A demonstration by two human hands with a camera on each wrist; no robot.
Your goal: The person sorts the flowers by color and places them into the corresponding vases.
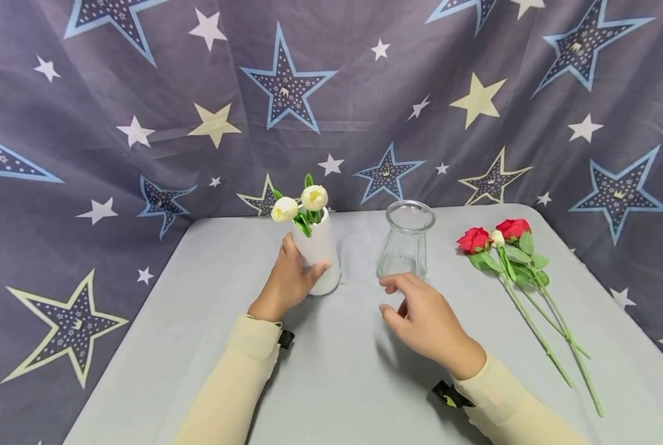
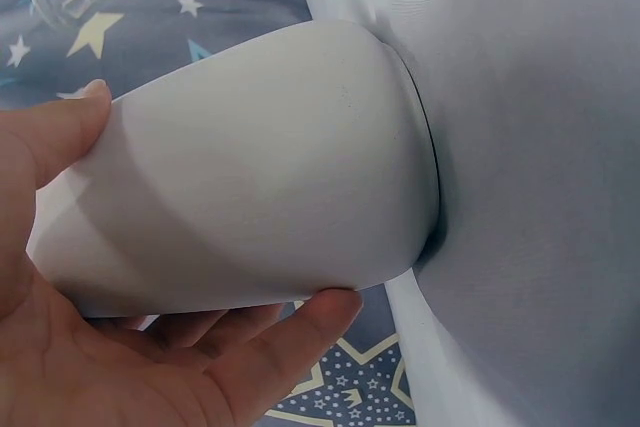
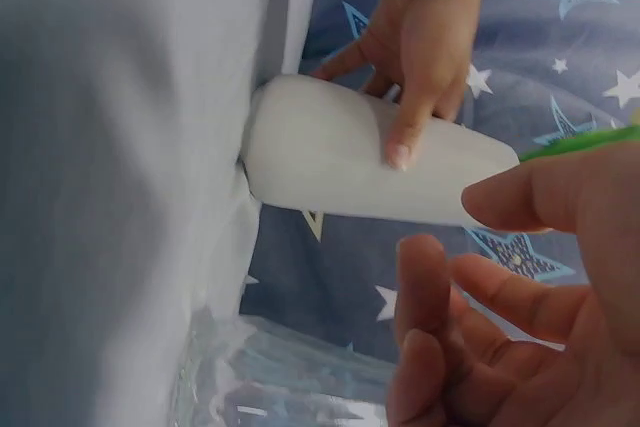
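Observation:
My left hand [image 1: 288,278] grips a white vase [image 1: 321,256] from its left side, thumb in front. Two white tulips [image 1: 314,198] with green leaves stick out of its top. In the left wrist view the fingers and thumb curl round the vase body [image 2: 260,167], whose base meets the cloth. My right hand [image 1: 428,318] hovers with loosely bent fingers and nothing in them, just in front of a clear glass vase [image 1: 402,250]. The right wrist view shows its fingers [image 3: 540,297] apart from the white vase [image 3: 330,147].
Two red roses [image 1: 474,240] and a white tulip [image 1: 497,238] lie on the right of the table, their long green stems crossing towards the front. A grey cloth [image 1: 331,371] covers the table. Behind it hangs a dark curtain [image 1: 364,111] with stars.

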